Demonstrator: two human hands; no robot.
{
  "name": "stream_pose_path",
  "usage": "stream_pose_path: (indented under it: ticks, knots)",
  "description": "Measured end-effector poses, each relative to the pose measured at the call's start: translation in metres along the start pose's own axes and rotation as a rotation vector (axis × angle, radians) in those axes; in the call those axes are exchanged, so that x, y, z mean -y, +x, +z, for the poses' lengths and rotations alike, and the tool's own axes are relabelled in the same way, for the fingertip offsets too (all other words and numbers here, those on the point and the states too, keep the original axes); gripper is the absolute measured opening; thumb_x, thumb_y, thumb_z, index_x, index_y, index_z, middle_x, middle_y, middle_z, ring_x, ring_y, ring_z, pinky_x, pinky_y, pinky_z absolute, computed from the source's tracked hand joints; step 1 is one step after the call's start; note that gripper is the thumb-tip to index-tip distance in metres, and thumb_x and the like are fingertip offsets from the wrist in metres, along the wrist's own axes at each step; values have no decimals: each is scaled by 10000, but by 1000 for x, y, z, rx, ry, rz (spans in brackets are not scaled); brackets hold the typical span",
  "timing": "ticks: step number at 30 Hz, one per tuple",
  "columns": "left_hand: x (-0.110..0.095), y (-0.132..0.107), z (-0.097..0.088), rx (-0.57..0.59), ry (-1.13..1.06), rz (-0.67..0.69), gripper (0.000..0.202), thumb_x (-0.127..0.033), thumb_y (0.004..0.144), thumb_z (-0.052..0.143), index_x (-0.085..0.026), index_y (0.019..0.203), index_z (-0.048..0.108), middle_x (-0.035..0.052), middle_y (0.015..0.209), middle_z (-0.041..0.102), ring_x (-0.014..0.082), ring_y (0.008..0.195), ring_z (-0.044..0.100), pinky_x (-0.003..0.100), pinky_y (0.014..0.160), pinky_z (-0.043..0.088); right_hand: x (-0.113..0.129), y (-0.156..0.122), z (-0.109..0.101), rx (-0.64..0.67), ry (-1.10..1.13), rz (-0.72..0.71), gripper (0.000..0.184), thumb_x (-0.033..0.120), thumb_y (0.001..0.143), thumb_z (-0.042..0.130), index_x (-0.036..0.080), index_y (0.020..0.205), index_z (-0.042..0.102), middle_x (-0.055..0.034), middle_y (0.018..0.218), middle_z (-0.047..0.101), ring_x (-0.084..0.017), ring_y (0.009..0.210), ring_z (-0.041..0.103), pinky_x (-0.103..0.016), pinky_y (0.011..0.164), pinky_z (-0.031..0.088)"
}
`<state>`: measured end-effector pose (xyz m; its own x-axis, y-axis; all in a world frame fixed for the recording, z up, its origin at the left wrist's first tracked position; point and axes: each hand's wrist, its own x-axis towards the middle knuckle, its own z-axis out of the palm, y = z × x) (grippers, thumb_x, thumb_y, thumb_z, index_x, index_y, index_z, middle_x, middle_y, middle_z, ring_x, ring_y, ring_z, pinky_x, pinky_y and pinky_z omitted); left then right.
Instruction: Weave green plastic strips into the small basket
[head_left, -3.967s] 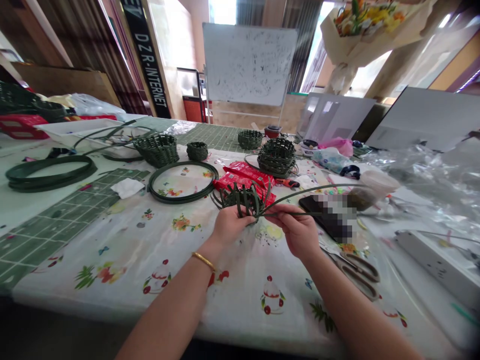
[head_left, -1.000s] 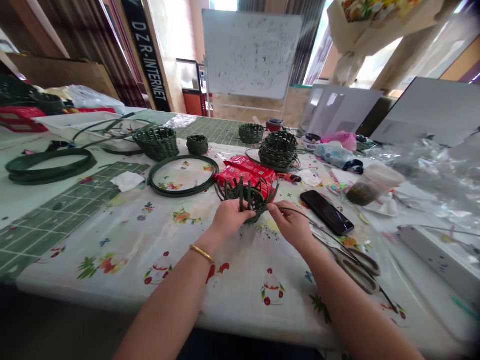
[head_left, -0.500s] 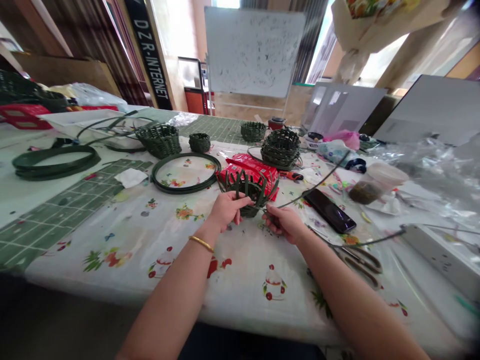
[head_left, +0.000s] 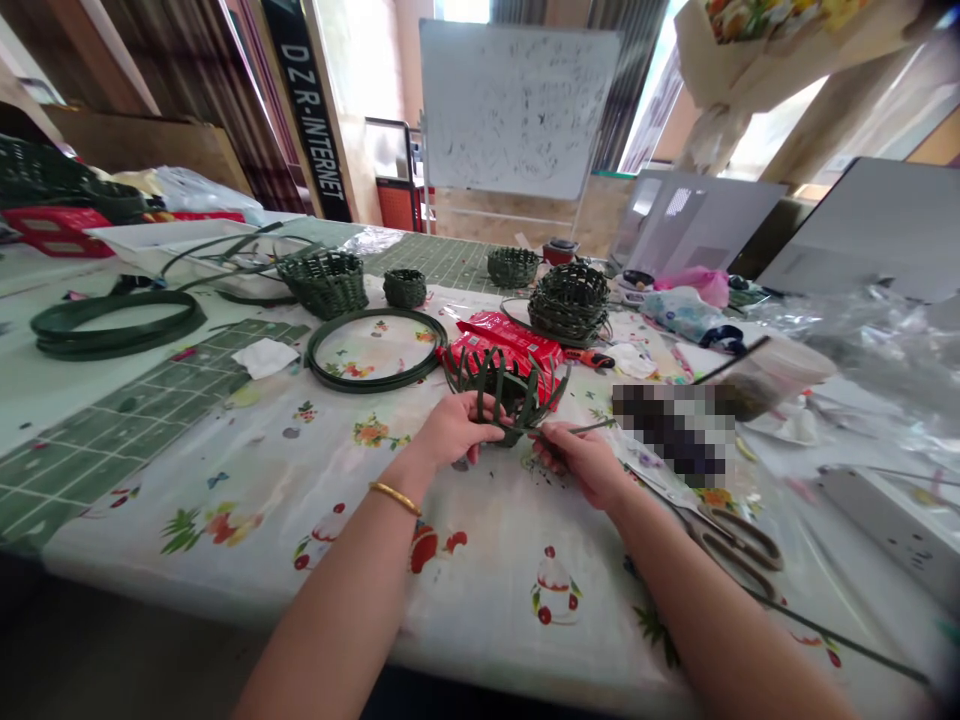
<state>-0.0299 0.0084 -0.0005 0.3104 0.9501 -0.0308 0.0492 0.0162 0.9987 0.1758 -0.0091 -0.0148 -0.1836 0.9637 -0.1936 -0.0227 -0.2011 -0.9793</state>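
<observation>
A small dark green basket (head_left: 516,402), partly woven, stands on the flowered cloth with its upright strips fanning out at the top. My left hand (head_left: 466,428) is closed on its near left side, thumb and fingers gripping the wall and strips. At the near right side, my right hand (head_left: 574,455) pinches a narrow green weaving strip (head_left: 598,426), which passes along the basket's front. Part of the basket's front is hidden by my fingers. Just behind the basket lies a red packet (head_left: 504,338).
Scissors (head_left: 739,545) lie beside my right forearm, near a pixelated patch. A coil of green strip (head_left: 375,380), finished baskets (head_left: 324,280) and an orange-handled tool (head_left: 591,358) lie farther back. A plastic cup (head_left: 787,375) and a white power strip (head_left: 885,515) are at right.
The long strip at my right hand has swung down from its raised slant and now lies lower to the right. My left fingers have shifted on the basket; the view has turned slightly.
</observation>
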Motion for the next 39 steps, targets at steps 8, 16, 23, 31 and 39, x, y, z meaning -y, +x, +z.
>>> stream_pose_path:
  ticks: [8, 16, 23, 31, 39]
  knots:
    - [-1, 1, -4, 19, 40, -67, 202, -244, 657, 693, -161, 818, 603, 27, 841, 685, 47, 319, 462, 198, 281, 346, -2, 1, -2, 9, -11, 45, 357, 519, 712, 636, 163, 727, 623, -17, 638, 626, -105, 508, 514, -232, 472, 414]
    - [-5, 5, 8, -185, 88, -62, 173, -228, 617, 726, -156, 757, 655, -20, 626, 637, 37, 417, 448, 151, 352, 292, 0, 9, 4, -77, 68, 242, 344, 502, 768, 581, 182, 659, 515, 5, 518, 584, -79, 366, 462, -186, 313, 314]
    - [-6, -2, 0, 49, -43, -41, 257, -270, 716, 634, -155, 944, 601, 90, 1058, 672, 59, 371, 537, 210, 368, 417, 3, 16, 0, -38, -43, 331, 389, 491, 775, 563, 158, 580, 512, 23, 414, 504, -33, 280, 323, -154, 261, 170]
    - [-20, -10, -20, -398, -223, 360, 160, -276, 765, 569, -139, 843, 599, 39, 753, 699, 75, 367, 535, 217, 383, 439, 3, 12, 6, -112, -74, 298, 350, 456, 801, 538, 170, 604, 495, 40, 411, 477, -29, 285, 306, -148, 276, 158]
    - [-28, -26, -6, 87, 242, 251, 260, -224, 777, 555, -177, 1011, 658, 95, 1195, 618, 84, 472, 592, 237, 446, 466, 4, 7, 10, -140, -46, 271, 285, 417, 800, 550, 180, 657, 482, 29, 442, 506, -38, 300, 331, -145, 282, 157]
